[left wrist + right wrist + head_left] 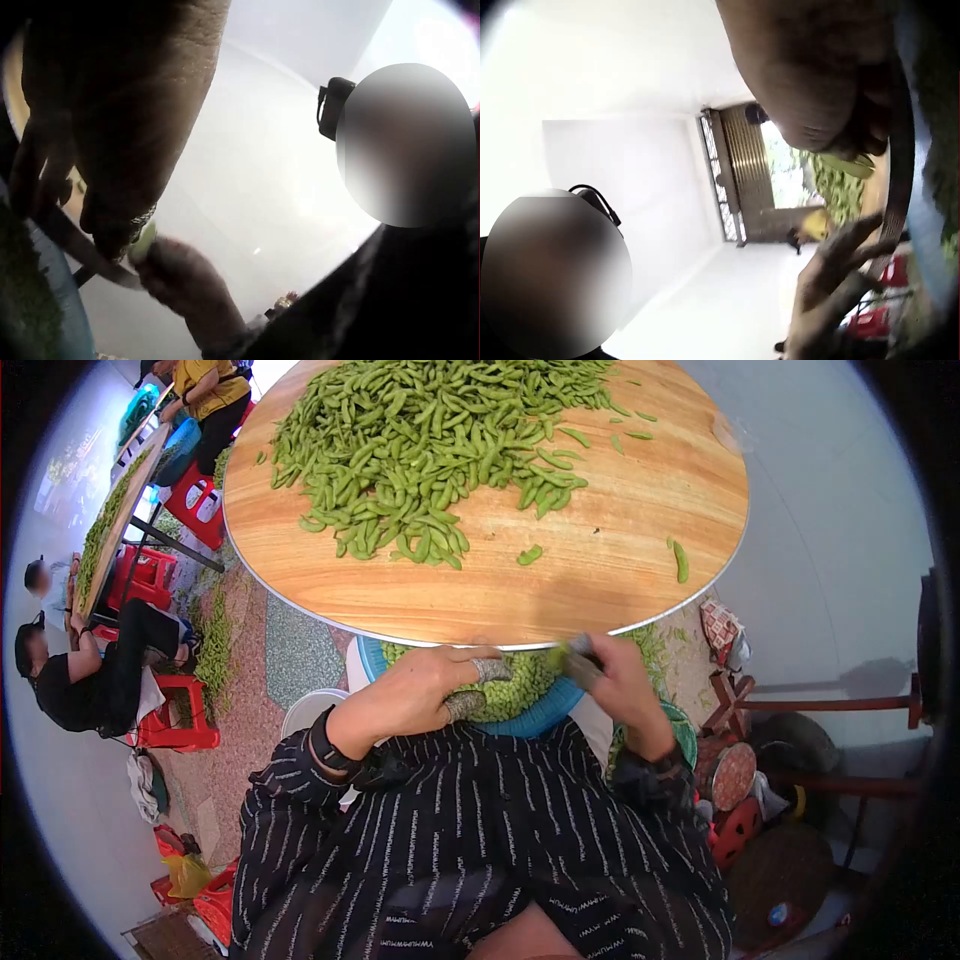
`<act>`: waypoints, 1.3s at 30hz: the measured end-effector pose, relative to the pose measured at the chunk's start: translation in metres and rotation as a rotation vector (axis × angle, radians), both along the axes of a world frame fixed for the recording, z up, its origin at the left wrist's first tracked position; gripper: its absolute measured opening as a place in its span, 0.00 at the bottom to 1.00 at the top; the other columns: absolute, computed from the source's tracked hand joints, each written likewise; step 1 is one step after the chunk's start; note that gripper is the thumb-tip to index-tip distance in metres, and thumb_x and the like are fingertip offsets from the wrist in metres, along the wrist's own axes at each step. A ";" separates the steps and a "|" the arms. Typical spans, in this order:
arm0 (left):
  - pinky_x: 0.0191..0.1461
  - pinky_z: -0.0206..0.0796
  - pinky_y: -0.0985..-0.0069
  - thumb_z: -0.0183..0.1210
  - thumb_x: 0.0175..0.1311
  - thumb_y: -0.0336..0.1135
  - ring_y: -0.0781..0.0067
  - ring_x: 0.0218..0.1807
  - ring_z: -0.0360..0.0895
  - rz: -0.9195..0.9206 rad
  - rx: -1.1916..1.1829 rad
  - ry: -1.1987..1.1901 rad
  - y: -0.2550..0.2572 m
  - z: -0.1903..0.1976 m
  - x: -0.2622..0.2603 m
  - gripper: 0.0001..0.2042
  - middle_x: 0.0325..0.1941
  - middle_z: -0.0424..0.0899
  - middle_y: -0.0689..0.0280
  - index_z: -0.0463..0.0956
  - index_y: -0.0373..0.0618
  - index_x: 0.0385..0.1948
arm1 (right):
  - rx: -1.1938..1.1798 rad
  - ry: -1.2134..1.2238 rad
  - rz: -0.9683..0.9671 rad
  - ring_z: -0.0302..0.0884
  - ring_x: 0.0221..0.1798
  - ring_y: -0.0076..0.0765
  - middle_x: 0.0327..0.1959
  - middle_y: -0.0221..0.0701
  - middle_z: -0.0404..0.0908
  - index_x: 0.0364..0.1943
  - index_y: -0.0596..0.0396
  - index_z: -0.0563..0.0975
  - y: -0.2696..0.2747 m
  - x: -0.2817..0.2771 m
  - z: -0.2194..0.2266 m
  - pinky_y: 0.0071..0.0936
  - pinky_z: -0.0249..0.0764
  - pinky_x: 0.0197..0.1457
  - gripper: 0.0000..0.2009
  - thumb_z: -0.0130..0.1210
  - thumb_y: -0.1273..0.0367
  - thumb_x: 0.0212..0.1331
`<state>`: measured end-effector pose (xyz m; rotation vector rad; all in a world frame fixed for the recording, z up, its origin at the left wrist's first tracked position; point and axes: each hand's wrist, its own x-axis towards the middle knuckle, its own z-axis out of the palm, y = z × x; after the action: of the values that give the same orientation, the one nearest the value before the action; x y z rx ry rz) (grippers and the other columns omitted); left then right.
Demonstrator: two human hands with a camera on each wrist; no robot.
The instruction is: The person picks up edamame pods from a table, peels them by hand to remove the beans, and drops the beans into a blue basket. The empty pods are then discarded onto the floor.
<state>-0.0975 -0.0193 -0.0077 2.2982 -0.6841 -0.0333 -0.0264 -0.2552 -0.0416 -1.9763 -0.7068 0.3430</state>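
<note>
In the head view the left hand (415, 685) is over the left side of a blue basin (550, 712) of shelled green beans (510, 695). Grey wrapping covers its thumb and a finger, which stand apart with nothing between them. Across the basin, the right hand (625, 680), blurred, pinches a green pod (558, 656) close to the table edge. The right wrist view shows a pod (847, 165) at the right hand (810, 75) and the left hand's fingers spread (825, 289). A heap of pods (420, 450) lies on the round wooden table (620, 560).
Loose pods (681, 560) are scattered on the tabletop. A white bucket (310, 710) stands left of the lap, a green basket (683, 735) at the right. Red stools (180, 725) and seated people are at the left; a wooden frame (800, 705) stands at the right.
</note>
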 end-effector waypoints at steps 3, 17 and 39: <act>0.41 0.65 0.68 0.52 0.41 0.22 0.55 0.40 0.72 0.004 -0.006 -0.010 0.015 0.012 0.018 0.16 0.38 0.76 0.59 0.73 0.44 0.36 | -0.585 -0.007 -0.066 0.71 0.28 0.50 0.25 0.46 0.74 0.30 0.58 0.73 -0.073 -0.002 -0.018 0.36 0.66 0.31 0.08 0.53 0.70 0.45; 0.36 0.62 0.62 0.49 0.42 0.22 0.48 0.37 0.69 0.214 0.795 0.007 0.058 0.000 0.153 0.08 0.33 0.72 0.53 0.70 0.36 0.28 | -0.365 0.036 -0.179 0.69 0.23 0.45 0.21 0.45 0.72 0.28 0.61 0.73 -0.085 -0.021 -0.042 0.32 0.64 0.27 0.06 0.52 0.74 0.44; 0.43 0.59 0.64 0.51 0.39 0.22 0.56 0.41 0.68 0.150 0.428 -0.428 0.060 -0.012 0.137 0.13 0.38 0.74 0.60 0.73 0.41 0.31 | 0.428 0.341 -0.105 0.69 0.37 0.19 0.34 0.27 0.75 0.40 0.65 0.72 0.045 0.007 -0.004 0.16 0.67 0.42 0.11 0.49 0.77 0.50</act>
<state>0.0399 0.0411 -0.0196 2.8004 -0.7695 0.4332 -0.0193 -0.2099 -0.0460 -1.4948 -0.4136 0.4143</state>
